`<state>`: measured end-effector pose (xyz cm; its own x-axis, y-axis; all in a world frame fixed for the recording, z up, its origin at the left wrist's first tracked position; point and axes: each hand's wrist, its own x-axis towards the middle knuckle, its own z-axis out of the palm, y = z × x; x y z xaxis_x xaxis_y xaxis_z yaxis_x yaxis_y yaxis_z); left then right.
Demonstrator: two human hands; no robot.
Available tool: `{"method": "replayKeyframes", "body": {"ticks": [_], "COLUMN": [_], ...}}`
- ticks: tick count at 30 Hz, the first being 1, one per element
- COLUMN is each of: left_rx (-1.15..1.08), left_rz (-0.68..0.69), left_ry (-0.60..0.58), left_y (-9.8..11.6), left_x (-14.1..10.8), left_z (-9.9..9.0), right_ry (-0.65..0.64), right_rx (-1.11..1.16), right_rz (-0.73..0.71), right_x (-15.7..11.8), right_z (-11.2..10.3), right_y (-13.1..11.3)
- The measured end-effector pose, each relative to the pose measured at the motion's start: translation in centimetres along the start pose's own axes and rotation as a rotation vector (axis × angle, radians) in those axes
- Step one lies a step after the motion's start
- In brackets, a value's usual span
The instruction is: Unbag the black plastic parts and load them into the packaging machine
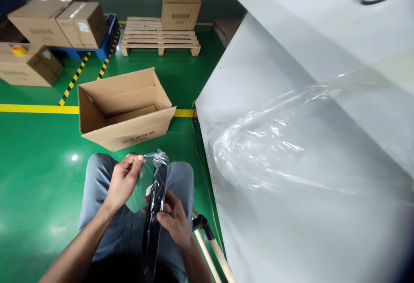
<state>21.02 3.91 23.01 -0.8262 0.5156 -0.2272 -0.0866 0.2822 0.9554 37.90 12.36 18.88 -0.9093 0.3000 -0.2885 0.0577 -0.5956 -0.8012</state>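
Observation:
Over my lap stands a long black bar-shaped item [159, 188], its upper part inside a clear plastic bag [146, 178]. My right hand [174, 218] is closed around the black item about midway along it, thumb on the near side. Up and to the left, my left hand [127, 175] pinches the loose edge of the bag between thumb and fingers and holds it out from the item. The bag's end bunches at the top of the item. The item's lower end is dark against my clothes and hard to make out.
An open cardboard box [129, 102] stands on the green floor ahead. At right, a large white surface [274, 231] carries a sheet of clear plastic [258, 149]. A pipe frame [207, 231] is beside my right leg. Farther off are a wooden pallet [142, 37] and closed cartons [84, 24].

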Motion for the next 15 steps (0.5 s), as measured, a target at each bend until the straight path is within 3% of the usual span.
{"method": "replayKeyframes", "body": {"ticks": [4,8,15], "left_rx": [0.116,0.269,0.037], "left_rz": [0.114,0.265,0.064], "left_ry": [0.015,-0.029,0.050], "left_y": [0.4,0.8,0.7], "left_x": [0.2,0.8,2.2], "left_z": [-0.8,-0.3,0.2], "right_ry": [0.039,-0.004,-0.113], "right_rx": [-0.127,-0.166,0.053], "right_rz": [-0.010,0.003,0.018], "right_x": [0.1,0.2,-0.8], "right_z": [-0.1,0.1,-0.6], "right_y": [-0.5,0.3,1.8]}}
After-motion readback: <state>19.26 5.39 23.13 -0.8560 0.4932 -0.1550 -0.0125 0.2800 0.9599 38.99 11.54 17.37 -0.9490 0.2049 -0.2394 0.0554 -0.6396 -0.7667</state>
